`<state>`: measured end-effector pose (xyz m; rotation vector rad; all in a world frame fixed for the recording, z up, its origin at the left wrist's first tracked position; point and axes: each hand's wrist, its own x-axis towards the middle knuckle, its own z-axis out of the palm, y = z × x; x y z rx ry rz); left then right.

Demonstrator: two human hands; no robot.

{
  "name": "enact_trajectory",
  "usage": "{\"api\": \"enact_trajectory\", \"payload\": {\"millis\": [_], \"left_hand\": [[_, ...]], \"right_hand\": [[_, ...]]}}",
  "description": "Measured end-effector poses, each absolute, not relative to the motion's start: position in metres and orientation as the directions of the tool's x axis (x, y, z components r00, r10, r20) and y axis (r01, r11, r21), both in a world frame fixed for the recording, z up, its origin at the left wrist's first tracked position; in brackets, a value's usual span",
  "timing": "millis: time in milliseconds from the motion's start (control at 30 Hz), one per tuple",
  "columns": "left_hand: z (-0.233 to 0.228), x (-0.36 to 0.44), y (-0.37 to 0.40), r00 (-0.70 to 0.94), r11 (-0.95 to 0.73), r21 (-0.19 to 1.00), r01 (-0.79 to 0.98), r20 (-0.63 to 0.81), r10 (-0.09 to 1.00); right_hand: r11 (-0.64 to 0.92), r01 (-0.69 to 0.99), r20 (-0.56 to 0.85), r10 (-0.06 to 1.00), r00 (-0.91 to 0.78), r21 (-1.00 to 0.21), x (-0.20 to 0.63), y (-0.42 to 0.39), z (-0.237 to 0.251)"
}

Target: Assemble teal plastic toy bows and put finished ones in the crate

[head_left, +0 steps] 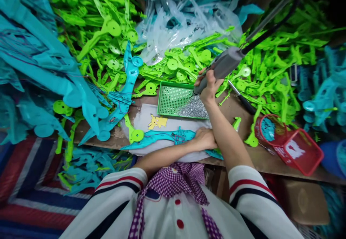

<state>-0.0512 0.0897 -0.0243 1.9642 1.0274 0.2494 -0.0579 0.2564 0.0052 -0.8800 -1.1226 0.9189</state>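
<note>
My right hand (210, 89) is closed around a grey electric screwdriver (227, 63), whose cable runs up to the upper right. Its tip points down into a green perforated tray (159, 100), at the heap of small silver screws (193, 107). Below, my left hand (204, 138) grips the right part of a long turquoise plastic piece (159, 137) with thin wires along it. My right forearm crosses in front and hides some of the left fingers. Under the piece lies a pale cloth (143, 118) with a yellow cartoon figure.
Bright green plastic parts (173, 64) are piled behind the tray. Turquoise pieces (67, 77) stack high on the left, more (324, 88) on the right. Clear plastic bags (175, 26) lie at the back. Red baskets (302, 150) and a black-handled tool (244, 102) are at right.
</note>
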Motion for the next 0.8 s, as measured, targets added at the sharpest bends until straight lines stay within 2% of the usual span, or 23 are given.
{"api": "enact_trajectory", "payload": {"millis": [133, 333, 533, 667, 800], "left_hand": [[-0.025, -0.051, 0.090, 0.643, -0.263, 0.796, 0.545, -0.196, 0.741], [-0.023, -0.051, 0.091, 0.630, -0.215, 0.802, 0.558, -0.241, 0.738], [-0.021, -0.051, 0.094, 0.640, -0.241, 0.777, 0.582, -0.254, 0.725], [-0.018, -0.052, 0.094, 0.634, -0.210, 0.803, 0.557, -0.248, 0.733], [-0.016, -0.050, 0.095, 0.638, -0.216, 0.793, 0.570, -0.261, 0.725]], "right_hand": [[0.341, -0.187, 0.311, 0.935, 0.171, -0.921, -0.059, 0.256, 0.002], [0.370, -0.142, 0.342, 0.921, 0.188, -0.918, -0.058, 0.253, 0.005], [0.437, -0.135, 0.384, 0.874, 0.297, -0.889, -0.035, 0.242, 0.050], [0.414, -0.022, 0.388, 0.870, 0.305, -0.910, 0.021, 0.183, 0.087], [0.423, 0.055, 0.414, 0.843, 0.344, -0.905, 0.068, 0.093, 0.095]]}}
